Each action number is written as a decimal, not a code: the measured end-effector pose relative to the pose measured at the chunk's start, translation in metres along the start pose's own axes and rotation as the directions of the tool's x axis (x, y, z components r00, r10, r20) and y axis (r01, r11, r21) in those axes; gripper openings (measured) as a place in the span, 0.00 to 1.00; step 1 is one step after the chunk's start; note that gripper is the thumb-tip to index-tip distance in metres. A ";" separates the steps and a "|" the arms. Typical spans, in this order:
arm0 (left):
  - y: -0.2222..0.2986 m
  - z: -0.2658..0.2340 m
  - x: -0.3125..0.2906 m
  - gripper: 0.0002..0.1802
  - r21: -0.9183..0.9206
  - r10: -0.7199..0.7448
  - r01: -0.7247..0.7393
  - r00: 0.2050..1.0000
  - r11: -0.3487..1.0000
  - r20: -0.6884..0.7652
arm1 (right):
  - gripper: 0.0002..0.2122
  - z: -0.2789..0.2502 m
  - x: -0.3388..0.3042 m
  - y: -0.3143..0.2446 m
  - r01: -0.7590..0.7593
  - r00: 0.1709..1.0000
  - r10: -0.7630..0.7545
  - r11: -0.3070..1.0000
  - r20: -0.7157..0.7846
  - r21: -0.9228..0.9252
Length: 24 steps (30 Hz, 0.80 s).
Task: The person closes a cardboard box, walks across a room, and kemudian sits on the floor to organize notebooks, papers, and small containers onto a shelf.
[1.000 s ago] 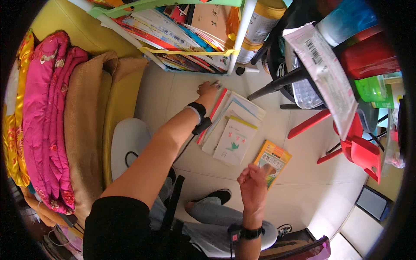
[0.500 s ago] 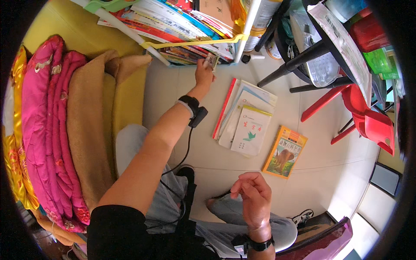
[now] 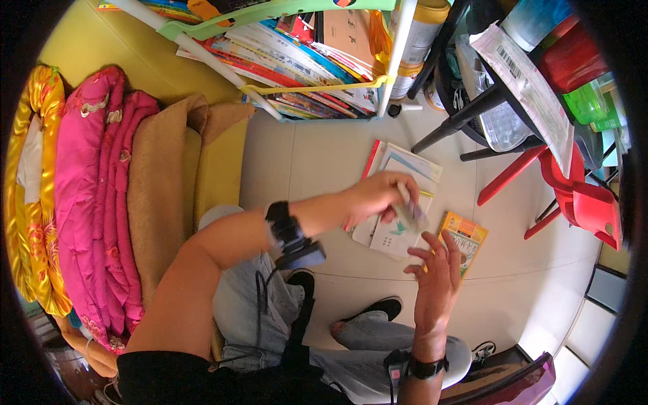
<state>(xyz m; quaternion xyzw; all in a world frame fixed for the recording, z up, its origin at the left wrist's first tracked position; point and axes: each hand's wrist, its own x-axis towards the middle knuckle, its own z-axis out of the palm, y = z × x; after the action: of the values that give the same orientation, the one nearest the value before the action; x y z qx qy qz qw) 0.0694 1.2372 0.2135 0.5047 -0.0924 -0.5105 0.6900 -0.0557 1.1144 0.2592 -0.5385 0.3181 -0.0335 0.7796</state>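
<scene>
Loosely, the person's right hand (image 3: 435, 280) curls half open at five o'clock from a small blurred thing (image 3: 410, 214), contact unclear; the left hand's (image 3: 378, 194) fingers pinch it above the notebooks (image 3: 385, 245).

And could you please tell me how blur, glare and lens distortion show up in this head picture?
Head view: the small pale object in the bare left hand is smeared, probably by motion; same view: the pale tiled floor brightens into glare toward the lower right, its tile lines bow, and the corners go black.
</scene>
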 end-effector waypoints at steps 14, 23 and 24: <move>-0.014 -0.012 -0.025 0.25 -0.090 0.114 -0.109 0.992 0.990 0.054 | 0.14 0.022 0.036 0.037 0.056 0.998 -0.050 0.979 0.040 -0.194; 0.000 -0.040 -0.026 0.07 0.209 0.341 -0.294 0.906 0.933 -0.249 | 0.06 0.062 0.056 0.022 0.124 0.978 -0.054 0.927 0.202 -0.354; 0.006 -0.046 -0.027 0.07 0.229 0.391 -0.334 0.874 0.914 -0.290 | 0.06 0.068 0.063 0.017 0.124 0.977 -0.051 0.925 0.208 -0.359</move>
<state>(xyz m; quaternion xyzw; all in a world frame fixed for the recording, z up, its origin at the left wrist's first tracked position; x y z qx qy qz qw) 0.0901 1.2859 0.2075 0.6139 -0.1126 -0.2702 0.7331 0.0255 1.1523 0.2300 -0.6900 0.2164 0.0451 0.6892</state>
